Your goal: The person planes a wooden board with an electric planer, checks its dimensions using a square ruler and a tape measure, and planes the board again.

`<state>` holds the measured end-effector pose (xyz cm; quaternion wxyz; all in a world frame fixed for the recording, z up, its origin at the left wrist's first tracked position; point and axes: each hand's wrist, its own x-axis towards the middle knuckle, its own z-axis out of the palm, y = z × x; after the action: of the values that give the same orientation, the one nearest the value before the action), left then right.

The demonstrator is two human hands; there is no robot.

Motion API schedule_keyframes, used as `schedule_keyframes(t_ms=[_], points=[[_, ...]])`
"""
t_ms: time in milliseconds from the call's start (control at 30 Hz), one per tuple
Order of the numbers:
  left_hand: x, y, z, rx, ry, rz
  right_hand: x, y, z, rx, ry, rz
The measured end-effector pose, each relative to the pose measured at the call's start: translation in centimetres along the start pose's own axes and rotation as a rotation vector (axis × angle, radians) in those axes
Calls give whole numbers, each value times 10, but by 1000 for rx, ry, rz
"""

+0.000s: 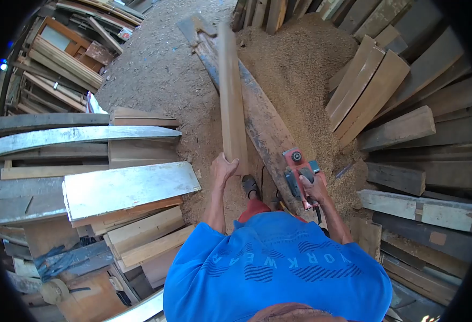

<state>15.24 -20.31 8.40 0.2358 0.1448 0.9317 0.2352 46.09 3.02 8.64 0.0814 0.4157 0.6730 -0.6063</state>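
Woodworking workshop, identified by stacked boards (pixel 147 232) along both sides, a red electric planer (pixel 295 157) and sawdust (pixel 307 67) on the ground (pixel 150 61).

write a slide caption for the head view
Left hand grips a board, right hand a red planer, amid stacked wood.

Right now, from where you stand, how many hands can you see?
2. The left hand grips the near end of a long plank; the right hand holds a red power tool by its handle. No others show.
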Motion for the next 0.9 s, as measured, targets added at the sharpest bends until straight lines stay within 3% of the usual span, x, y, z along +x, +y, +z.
schedule_keyframes(t_ms=[133, 333, 433, 533, 633, 833, 900], points=[[-31, 15, -19, 282, 40, 4, 12, 14, 2, -67, 73, -136], [-29, -12, 1, 212, 31, 24, 9, 10, 4, -78, 107, -201], [2, -65, 36, -561, -212, 170, 7, 11, 5, -84, 109, -194], [-7, -73, 31, -951, -457, 13, 9, 15, 7, -91, 116, -183], [-3, -87, 40, -1142, -579, -166, 6, 12, 9, -100, 119, -191], [-11, -73, 32, -1104, -544, -63, 8, 15, 13, -94, 159, -258], [-13, -65, 34, -1002, -413, 66, 7, 14, 10, -102, 158, -236]])
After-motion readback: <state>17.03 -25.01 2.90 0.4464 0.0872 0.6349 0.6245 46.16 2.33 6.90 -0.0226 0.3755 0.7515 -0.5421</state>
